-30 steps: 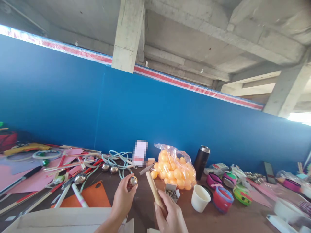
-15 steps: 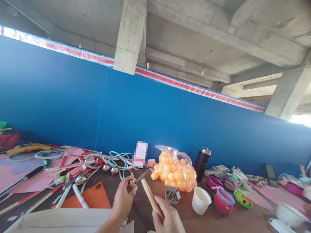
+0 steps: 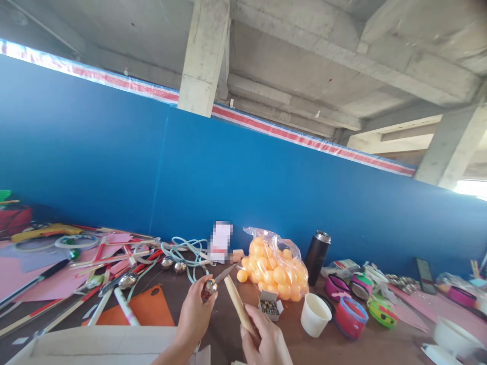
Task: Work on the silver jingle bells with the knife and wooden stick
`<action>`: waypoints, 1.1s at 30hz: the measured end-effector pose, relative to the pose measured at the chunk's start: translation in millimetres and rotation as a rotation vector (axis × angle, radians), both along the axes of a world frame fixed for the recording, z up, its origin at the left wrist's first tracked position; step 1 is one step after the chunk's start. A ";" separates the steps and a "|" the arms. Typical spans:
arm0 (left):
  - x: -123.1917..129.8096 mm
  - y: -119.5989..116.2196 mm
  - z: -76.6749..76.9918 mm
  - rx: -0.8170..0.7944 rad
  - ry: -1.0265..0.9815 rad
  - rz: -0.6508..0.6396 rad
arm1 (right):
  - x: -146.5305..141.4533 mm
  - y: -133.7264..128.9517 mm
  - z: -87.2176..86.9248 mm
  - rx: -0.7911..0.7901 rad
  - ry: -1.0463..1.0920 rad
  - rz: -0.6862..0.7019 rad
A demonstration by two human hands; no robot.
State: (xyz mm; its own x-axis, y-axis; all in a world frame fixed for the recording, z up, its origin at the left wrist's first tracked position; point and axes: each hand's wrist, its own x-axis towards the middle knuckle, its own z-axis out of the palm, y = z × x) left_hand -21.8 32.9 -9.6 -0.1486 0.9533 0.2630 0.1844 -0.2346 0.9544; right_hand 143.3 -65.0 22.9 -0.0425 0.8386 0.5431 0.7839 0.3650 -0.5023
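Note:
My left hand (image 3: pixel 196 309) pinches a small shiny metal ball (image 3: pixel 210 287) between thumb and fingers. A pointed grey blade (image 3: pixel 224 274) sticks out from beside the ball, up and to the right; where it is attached is hidden. My right hand (image 3: pixel 264 337) is wrapped round a pale wooden stick (image 3: pixel 238 304), tilted up to the left. The stick's upper end is close to the blade, with a small gap between it and the ball. A small open box of metal pieces (image 3: pixel 270 306) stands to the right of the stick.
Behind my hands lie a bag of orange balls (image 3: pixel 276 271) and light-blue cords (image 3: pixel 186 251). A white cup (image 3: pixel 315 314) and a black bottle (image 3: pixel 318 257) stand right. Left are sticks, an orange sheet (image 3: pixel 152 309) and a white board (image 3: pixel 102 344).
The ball in my left hand has turned and shows more of its shiny side. The blade lies at a lower angle. The wooden stick has shifted slightly right, away from the ball.

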 end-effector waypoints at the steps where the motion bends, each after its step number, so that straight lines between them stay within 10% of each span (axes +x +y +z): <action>1: 0.3 -0.4 0.0 0.008 0.001 -0.005 | 0.6 0.5 -1.3 0.024 0.009 -0.010; 18: -0.7 5.3 -11.1 0.041 -0.001 -0.040 | -6.7 -0.9 -2.9 -0.117 -0.069 0.100; 27: 2.9 4.1 -8.7 0.039 -0.021 0.000 | 3.7 5.2 -13.4 0.180 0.104 -0.066; 33: 2.4 3.1 -7.7 0.005 -0.010 -0.014 | 1.7 4.5 -11.0 0.101 0.010 -0.001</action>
State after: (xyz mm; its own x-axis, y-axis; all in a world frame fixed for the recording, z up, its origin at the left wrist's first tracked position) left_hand -19.3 36.0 -17.4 -0.1377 0.9541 0.2660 0.1718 -0.2415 0.9551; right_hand 145.1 -60.5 11.9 -0.0355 0.7795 0.6254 0.7793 0.4134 -0.4710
